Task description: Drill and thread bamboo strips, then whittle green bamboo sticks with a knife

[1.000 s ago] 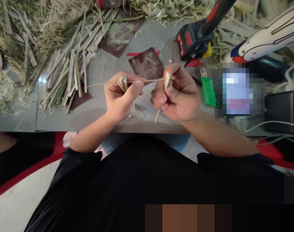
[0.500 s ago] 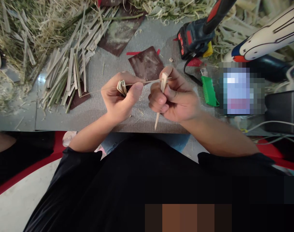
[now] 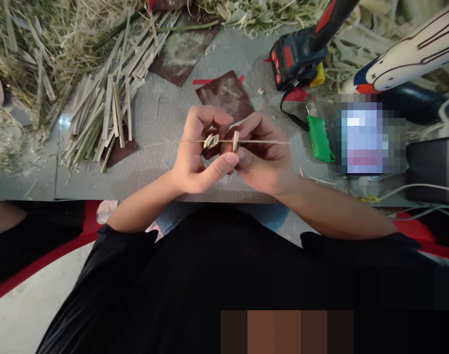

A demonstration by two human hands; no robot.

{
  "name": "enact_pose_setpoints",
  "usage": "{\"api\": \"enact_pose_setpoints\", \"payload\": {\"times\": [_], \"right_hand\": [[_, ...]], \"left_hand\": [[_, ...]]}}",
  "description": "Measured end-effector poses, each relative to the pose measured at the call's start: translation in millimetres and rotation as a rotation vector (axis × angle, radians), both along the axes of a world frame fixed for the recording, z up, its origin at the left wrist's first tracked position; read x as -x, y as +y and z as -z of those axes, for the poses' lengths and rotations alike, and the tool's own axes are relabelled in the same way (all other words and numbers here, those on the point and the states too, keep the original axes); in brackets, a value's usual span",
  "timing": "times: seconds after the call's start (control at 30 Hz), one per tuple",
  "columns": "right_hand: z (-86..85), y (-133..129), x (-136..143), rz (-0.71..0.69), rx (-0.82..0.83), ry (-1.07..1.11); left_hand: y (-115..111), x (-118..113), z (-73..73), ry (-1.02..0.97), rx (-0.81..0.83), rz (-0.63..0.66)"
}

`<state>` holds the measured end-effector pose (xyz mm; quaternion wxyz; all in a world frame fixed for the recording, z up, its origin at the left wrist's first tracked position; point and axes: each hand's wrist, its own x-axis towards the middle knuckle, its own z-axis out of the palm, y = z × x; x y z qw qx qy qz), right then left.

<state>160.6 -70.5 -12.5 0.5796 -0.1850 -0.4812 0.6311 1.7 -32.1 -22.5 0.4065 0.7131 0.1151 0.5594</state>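
Note:
My left hand (image 3: pixel 196 152) curls around a small cluster of pale flat strips (image 3: pixel 211 142) threaded on a thin stick (image 3: pixel 261 141). The stick runs sideways across both hands, its right end past my right fingers. In my right hand (image 3: pixel 264 152) another pale strip (image 3: pixel 235 140) is pinched between thumb and fingers, seen nearly end-on, with the stick passing through or across it. My two thumbs and fingertips almost meet in front of my body, just below a brown square sheet (image 3: pixel 226 93).
Cut strips (image 3: pixel 106 108) lie in a pile at the left, with shavings (image 3: pixel 62 39) behind. On the right are a cordless tool (image 3: pixel 298 54), a green comb-like object (image 3: pixel 318 137), a blurred-out screen (image 3: pixel 362 137) and a black box (image 3: pixel 433 169). Another person's arm (image 3: pixel 3 214) shows at left.
Both hands have come together. The right hand's strip has turned from upright and long to nearly end-on, and the stick now lies level, reaching farther right.

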Motion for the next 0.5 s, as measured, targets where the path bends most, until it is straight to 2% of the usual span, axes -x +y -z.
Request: {"api": "enact_pose_setpoints", "payload": {"times": [0.13,0.23,0.4,0.5], "right_hand": [[4.3,-5,5,0.274,-0.138,-0.179],[2.4,-7,8,0.41,-0.235,-0.237],[5.7,-4,11,0.53,-0.346,-0.253],[7.0,-5,10,0.489,-0.314,-0.209]], "left_hand": [[6,3,7.5,0.093,-0.069,-0.033],[12,3,16.1,0.155,-0.123,-0.048],[18,-6,21.5,0.025,-0.252,-0.112],[19,-12,18.5,-0.043,-0.351,-0.174]]}}
